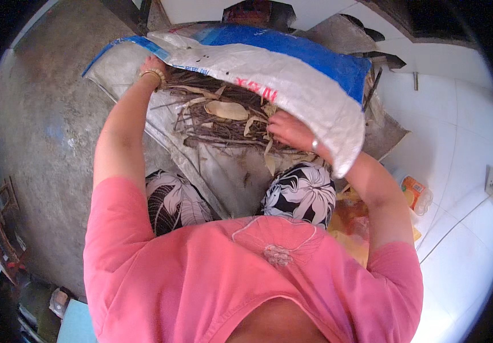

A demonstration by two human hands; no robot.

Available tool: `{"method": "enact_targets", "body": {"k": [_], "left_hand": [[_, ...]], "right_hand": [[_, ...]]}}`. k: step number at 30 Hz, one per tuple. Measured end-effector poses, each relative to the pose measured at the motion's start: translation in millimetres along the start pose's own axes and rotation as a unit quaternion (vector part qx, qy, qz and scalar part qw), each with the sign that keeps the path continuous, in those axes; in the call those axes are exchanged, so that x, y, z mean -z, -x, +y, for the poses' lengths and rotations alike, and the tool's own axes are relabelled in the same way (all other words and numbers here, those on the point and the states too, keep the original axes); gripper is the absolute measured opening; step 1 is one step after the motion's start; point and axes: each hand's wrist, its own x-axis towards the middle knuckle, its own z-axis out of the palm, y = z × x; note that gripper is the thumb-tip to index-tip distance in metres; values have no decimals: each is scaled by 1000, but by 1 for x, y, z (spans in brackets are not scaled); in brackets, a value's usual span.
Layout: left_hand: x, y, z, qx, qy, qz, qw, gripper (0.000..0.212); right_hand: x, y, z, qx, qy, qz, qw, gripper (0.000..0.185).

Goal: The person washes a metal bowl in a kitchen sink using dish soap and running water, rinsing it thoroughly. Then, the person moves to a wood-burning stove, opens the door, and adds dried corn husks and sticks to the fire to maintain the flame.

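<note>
A white-and-blue woven plastic sack point(315, 85) lies across a heap of thin dry twigs point(229, 137), with its near edge raised. At that edge's left end, my left hand point(153, 65) grips the sack, its fingertips partly hidden. My right hand point(290, 130) is under the sack's right part, fingers curled against the twigs; whether they hold any is not clear. Between my hands, a pale dry husk or leaf point(226, 110) rests on the heap, with smaller curled strips around it. The sack bears printed writing.
A greyish sheet point(165, 128) lies beneath the twigs, on a concrete floor point(57, 107). My knees in patterned cloth point(300, 193) are close to the heap. On the right are a plastic bottle with an orange label point(416, 195), a cable point(456, 227) and a white tiled wall point(435, 111).
</note>
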Motion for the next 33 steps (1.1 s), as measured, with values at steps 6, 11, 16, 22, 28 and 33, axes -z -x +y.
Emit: {"method": "enact_targets", "body": {"k": [6,11,16,22,28,33], "left_hand": [[43,40,12,-139,2,67,988,58],[90,57,57,-301,249,58,919,54],[143,55,90,-271,303,48,912,62],[150,20,102,-181,316,43,930,57],[155,49,91,-198,502,-53,840,64],[163,52,99,-195,467,-13,862,65]], "right_hand": [[0,-15,48,-131,101,-105,981,17],[36,-14,99,-354,136,-154,912,17],[27,-11,43,-113,141,16,983,15],[-75,7,29,-39,13,-83,996,36],[-76,-21,55,-205,191,-147,949,41],[-59,2,36,-139,189,-161,959,33]]}}
